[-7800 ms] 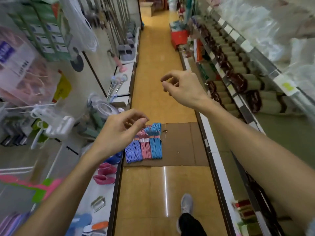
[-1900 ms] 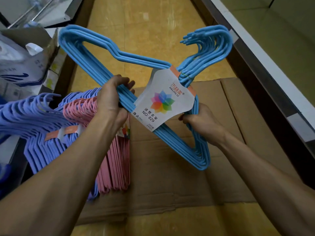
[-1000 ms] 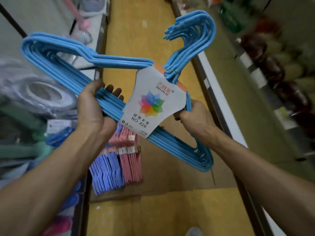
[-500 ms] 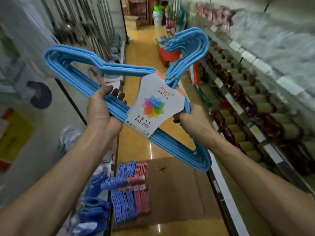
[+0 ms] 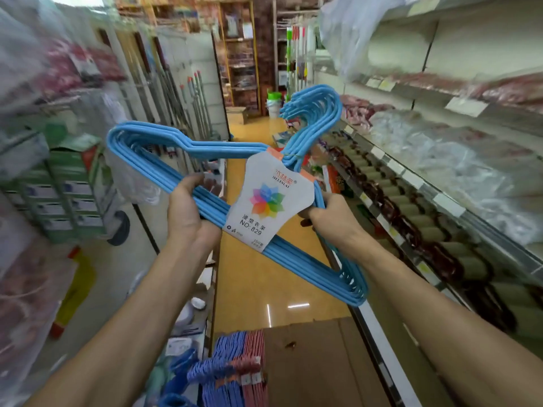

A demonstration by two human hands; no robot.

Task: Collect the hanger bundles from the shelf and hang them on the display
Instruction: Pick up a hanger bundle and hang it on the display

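Observation:
I hold a bundle of light blue hangers (image 5: 308,268) up in front of me, hooks pointing up and to the right, with a white paper label at its neck. My left hand (image 5: 189,214) grips the lower bar left of the label. My right hand (image 5: 332,220) grips the bundle just right of the label. Purple and pink hanger bundles (image 5: 235,368) lie on flattened cardboard (image 5: 323,362) on the floor below.
A narrow aisle with a yellow tiled floor (image 5: 264,289) runs ahead. The left display wall (image 5: 97,183) carries boxes, bagged goods and poles. Shelves with rolled goods and plastic bags (image 5: 411,207) line the right side. A cabinet and buckets stand at the far end.
The view has lifted from the floor toward the aisle. Both hands have raised the blue bundle higher, keeping the same grip. The bundles on the cardboard now sit lower in view.

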